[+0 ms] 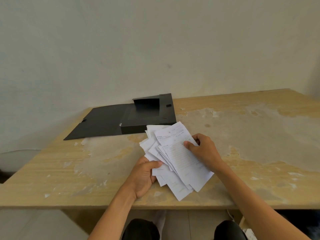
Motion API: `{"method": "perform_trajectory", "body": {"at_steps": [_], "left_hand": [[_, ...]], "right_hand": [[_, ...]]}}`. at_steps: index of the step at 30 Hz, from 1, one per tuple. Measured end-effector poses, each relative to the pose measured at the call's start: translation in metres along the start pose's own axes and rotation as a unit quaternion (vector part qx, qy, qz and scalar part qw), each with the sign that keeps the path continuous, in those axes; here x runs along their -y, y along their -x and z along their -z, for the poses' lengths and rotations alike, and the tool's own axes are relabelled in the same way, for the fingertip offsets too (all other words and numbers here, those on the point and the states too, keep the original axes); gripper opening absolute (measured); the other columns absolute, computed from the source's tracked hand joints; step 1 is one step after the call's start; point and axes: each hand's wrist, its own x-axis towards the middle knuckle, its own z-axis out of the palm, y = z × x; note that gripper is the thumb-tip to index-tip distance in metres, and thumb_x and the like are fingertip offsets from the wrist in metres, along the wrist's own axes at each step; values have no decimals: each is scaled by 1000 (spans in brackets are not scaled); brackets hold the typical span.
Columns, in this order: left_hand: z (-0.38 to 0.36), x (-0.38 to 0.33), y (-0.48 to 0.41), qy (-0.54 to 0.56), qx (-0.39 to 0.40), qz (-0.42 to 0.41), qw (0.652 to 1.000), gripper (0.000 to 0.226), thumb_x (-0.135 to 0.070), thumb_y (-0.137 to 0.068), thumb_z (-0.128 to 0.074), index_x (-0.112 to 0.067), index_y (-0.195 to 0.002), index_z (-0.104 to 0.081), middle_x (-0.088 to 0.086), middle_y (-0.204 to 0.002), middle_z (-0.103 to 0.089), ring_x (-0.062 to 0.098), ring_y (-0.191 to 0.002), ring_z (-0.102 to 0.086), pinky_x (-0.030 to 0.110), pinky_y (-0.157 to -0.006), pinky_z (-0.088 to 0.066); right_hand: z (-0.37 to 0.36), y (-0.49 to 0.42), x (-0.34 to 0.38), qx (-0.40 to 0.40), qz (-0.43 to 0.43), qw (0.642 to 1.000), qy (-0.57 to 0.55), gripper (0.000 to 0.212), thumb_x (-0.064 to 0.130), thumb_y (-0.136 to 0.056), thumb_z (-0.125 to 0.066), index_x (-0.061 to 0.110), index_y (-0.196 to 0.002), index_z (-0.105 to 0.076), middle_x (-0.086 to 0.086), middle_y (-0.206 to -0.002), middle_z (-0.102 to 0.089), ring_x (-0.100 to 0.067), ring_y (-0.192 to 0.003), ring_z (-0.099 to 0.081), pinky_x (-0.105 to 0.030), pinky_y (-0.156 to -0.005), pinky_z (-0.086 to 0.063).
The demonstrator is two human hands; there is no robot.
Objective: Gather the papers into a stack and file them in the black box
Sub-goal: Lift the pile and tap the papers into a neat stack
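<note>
A loose, fanned bundle of white printed papers [176,158] is held just above the table near its front edge. My left hand [144,175] grips the bundle's lower left side, thumb on top. My right hand [202,149] holds the right edge of the top sheet, fingers curled over it. The sheets are uneven, with corners sticking out at different angles. Behind them lies the black box [147,116], open, its lid flap [97,123] spread flat to the left. The papers' far corners almost reach the box's front wall.
The wooden table [242,135] has a worn, peeling surface and stands against a pale wall. Its front edge runs just below my wrists. My knees show under the table.
</note>
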Motion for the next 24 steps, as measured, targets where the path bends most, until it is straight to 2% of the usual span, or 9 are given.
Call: {"method": "perform_trajectory", "body": {"at_steps": [3,5,8,10,13,15,20,24], "left_hand": [[0,2,0,24,-22,0,999,41,12,-88,-43,-9,-119,-59,13,-117,-68,30,-107,-64,43,-85,-55],[1,3,1,36,-23,-1,999,45,13,-84,-43,-9,-120,-58,13,-119,-67,30,-108,-63,45,-87,-53],[1,1,0,91,-17,0,996,43,-4,-79,-51,-12,-120,-58,13,-120,-66,32,-109,-62,48,-89,-52],[-1,0,-1,102,-31,-1,994,42,-8,-78,-53,-13,-119,-60,12,-118,-68,31,-107,-64,45,-84,-55],[-3,2,-2,65,-55,-17,996,37,1,-84,-49,-18,-111,-66,9,-113,-70,29,-104,-65,43,-81,-56],[-4,2,-1,52,-51,-26,997,43,7,-86,-46,-23,-107,-69,8,-114,-70,28,-103,-66,44,-81,-56],[-2,2,1,48,-20,-20,998,59,23,-80,-43,-14,-124,-55,12,-121,-66,29,-108,-63,39,-79,-56],[-3,1,1,39,-24,-23,999,55,17,-79,-51,-16,-123,-56,10,-120,-66,28,-108,-63,38,-78,-56]], "right_hand": [[2,-1,0,-36,-20,998,-39,21,34,-88,-61,17,-80,-54,3,-78,-61,-14,-68,-59,-22,-54,-41],[6,-3,1,-33,-37,996,-70,25,35,-89,-60,16,-75,-51,1,-76,-60,-17,-66,-59,-23,-54,-41],[10,-2,4,21,-48,996,-78,27,35,-89,-59,10,-80,-54,-4,-80,-63,-19,-69,-60,-26,-57,-45],[11,-2,4,25,-52,994,-90,25,33,-90,-59,10,-81,-54,-5,-83,-65,-20,-71,-62,-26,-57,-47],[9,-1,4,3,-63,992,-111,21,32,-91,-58,16,-80,-52,-1,-83,-64,-16,-70,-62,-23,-53,-45],[8,-1,4,-3,-65,992,-110,19,32,-92,-57,17,-81,-51,1,-83,-64,-14,-70,-62,-22,-52,-44],[8,-2,3,-34,-70,986,-149,15,28,-92,-56,14,-87,-53,-1,-88,-63,-16,-74,-62,-26,-55,-46],[8,-3,2,-77,-81,980,-166,15,26,-93,-55,12,-96,-54,-1,-90,-62,-16,-75,-60,-27,-55,-43]]}}
